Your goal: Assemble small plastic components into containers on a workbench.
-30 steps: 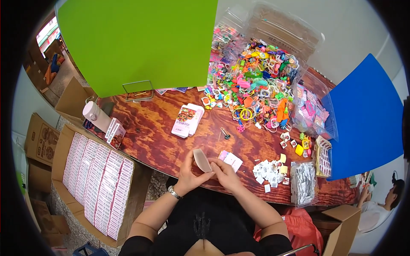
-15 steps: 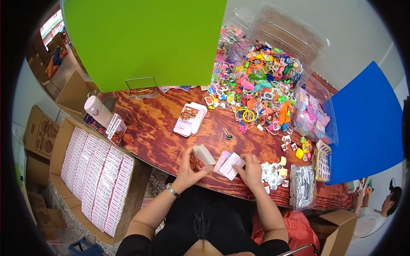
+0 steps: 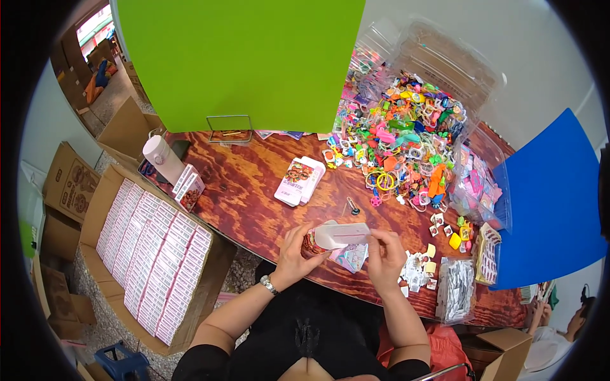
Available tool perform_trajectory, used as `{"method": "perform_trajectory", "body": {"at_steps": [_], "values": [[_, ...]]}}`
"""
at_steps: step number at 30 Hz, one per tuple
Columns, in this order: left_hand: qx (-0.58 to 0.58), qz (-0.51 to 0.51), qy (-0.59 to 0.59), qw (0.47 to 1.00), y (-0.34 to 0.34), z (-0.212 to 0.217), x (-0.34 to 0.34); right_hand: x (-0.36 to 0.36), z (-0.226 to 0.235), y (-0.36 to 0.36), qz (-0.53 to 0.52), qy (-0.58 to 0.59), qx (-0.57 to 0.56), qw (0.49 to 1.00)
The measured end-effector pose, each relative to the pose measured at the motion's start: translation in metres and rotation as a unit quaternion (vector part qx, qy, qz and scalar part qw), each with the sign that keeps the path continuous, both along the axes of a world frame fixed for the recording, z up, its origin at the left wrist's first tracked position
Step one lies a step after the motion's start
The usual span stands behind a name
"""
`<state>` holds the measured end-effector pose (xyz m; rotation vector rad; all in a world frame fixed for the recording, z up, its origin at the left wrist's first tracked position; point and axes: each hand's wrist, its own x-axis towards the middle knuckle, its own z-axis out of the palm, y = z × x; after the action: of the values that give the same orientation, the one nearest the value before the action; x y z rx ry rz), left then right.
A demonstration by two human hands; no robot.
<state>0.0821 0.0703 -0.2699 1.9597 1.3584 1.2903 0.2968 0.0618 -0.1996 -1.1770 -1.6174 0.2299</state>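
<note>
My left hand [image 3: 295,259] is wrapped round a small printed carton [image 3: 310,243] at the table's near edge. At its open end, a white panel with a pink line [image 3: 349,234] sticks out to the right; I cannot tell whether it is a flap or a separate card. The fingers of my right hand [image 3: 388,259] pinch the panel's outer end. Just below it, a few pastel cards [image 3: 350,259] lie on the table, partly covered. Beyond my hands are flat printed cartons [image 3: 298,182] and a black-and-metal clip-like piece [image 3: 352,206].
A colourful heap of small plastic trinkets [image 3: 406,136] covers the back right. White packets [image 3: 416,272] and a clear tub of sachets [image 3: 456,291] lie right. A large box of packed cartons [image 3: 152,254] stands left, near a pink bottle [image 3: 162,159]. Another person [image 3: 553,336] sits far right.
My right hand has let go of the cards, which now lie on the table, and has moved to the carton's open end. The carton has tipped to the right. The whole view has shifted slightly.
</note>
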Motion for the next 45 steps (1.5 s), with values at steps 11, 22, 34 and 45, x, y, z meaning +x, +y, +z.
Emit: {"method": "perform_trajectory", "body": {"at_steps": [11, 22, 34, 45], "values": [[0.085, 0.028, 0.034, 0.995, -0.012, -0.004, 0.005, -0.031, -0.008, -0.006, 0.038, -0.238, 0.083, 0.967], [0.046, 0.022, 0.067, 0.996, -0.007, -0.008, -0.010, 0.023, -0.047, 0.061, -0.017, -0.125, -0.062, 0.990], [0.044, 0.025, 0.056, 0.997, -0.008, -0.006, -0.009, 0.045, -0.084, 0.120, -0.074, -0.256, -0.164, 0.950], [0.034, 0.027, 0.048, 0.998, -0.004, -0.005, -0.005, 0.017, -0.090, 0.121, -0.024, -0.243, -0.282, 0.928]]}}
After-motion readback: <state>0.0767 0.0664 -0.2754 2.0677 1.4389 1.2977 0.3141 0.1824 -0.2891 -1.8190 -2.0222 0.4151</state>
